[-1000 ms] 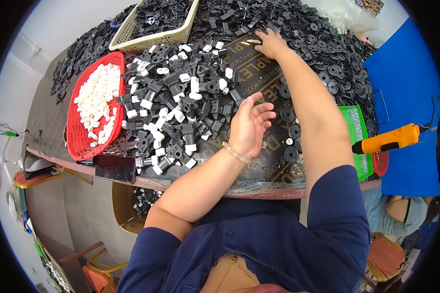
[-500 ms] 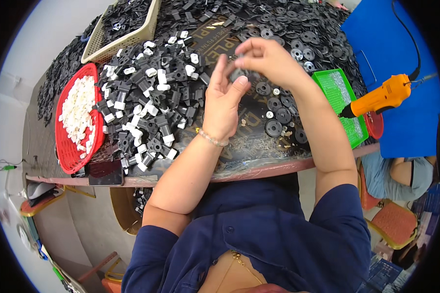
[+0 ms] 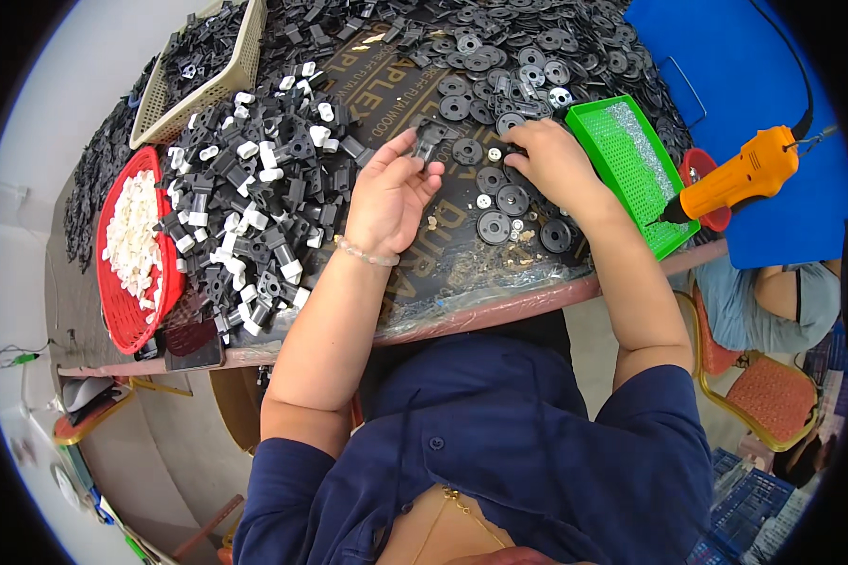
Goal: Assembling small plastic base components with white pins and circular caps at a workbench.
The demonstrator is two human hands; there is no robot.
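My left hand (image 3: 386, 202), palm turned up, pinches a small dark plastic part (image 3: 430, 141) between thumb and fingers; its exact shape is blurred. To the right, my right hand (image 3: 554, 168) reaches down among round black plastic discs (image 3: 466, 152), its thumb and fingers closing round the edge of a black disc (image 3: 510, 151). More discs lie just below it, with small white round pieces (image 3: 483, 201) among them. Left of my left hand is a heap of black plastic blocks (image 3: 198, 196) with white end pieces (image 3: 269, 153).
A red basket (image 3: 168, 268) of white pieces stands at the left, a cream basket (image 3: 240, 80) of black parts behind. At the right are a green tray (image 3: 622, 193) of small screws, an orange electric screwdriver (image 3: 740, 176) and a red bowl (image 3: 716, 215). A phone (image 3: 194, 346) lies at the near edge.
My hands, close together before, have moved apart. The right came down to the discs; the left shifted left and lower with the dark part. The whole view has shifted slightly.
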